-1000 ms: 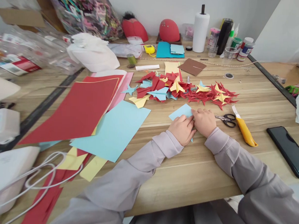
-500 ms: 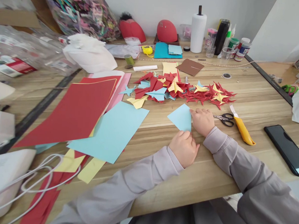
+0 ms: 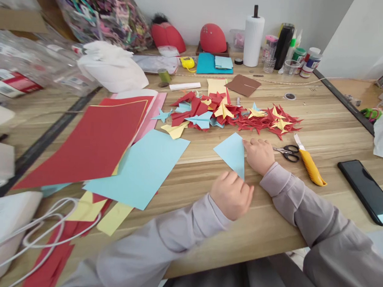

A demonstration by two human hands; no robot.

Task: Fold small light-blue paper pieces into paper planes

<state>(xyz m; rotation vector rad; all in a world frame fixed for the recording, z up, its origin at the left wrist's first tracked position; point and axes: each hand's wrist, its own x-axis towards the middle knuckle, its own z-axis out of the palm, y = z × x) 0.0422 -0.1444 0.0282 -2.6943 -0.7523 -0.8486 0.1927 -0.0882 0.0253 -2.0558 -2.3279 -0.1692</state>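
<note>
A folded light-blue sheet of paper (image 3: pixel 232 150) lies on the wooden table, pointed toward me at its lower end. My right hand (image 3: pixel 259 156) rests at its upper right edge, fingers curled with the tips pressing down the corner. Just below the paper's lower point is my left hand (image 3: pixel 232 196), closed like a fist. Its knuckles face up, and whatever is under its fingers is hidden. Scissors with black handles (image 3: pixel 289 153) lie beside my right hand. Further right is a yellow utility knife (image 3: pixel 311 165) with its blade out.
Beyond the paper sits a pile of folded paper stars and planes (image 3: pixel 224 113) in red, yellow and blue. Large blue (image 3: pixel 142 166) and red sheets (image 3: pixel 93 143) lie left. A phone (image 3: pixel 365 189) is at right, a coiled white cable (image 3: pixel 61 222) at lower left, bottles and jars behind.
My left hand has shifted slightly down and to the left, so more of the blue paper's lower point shows. My right hand and the paper have stayed in place.
</note>
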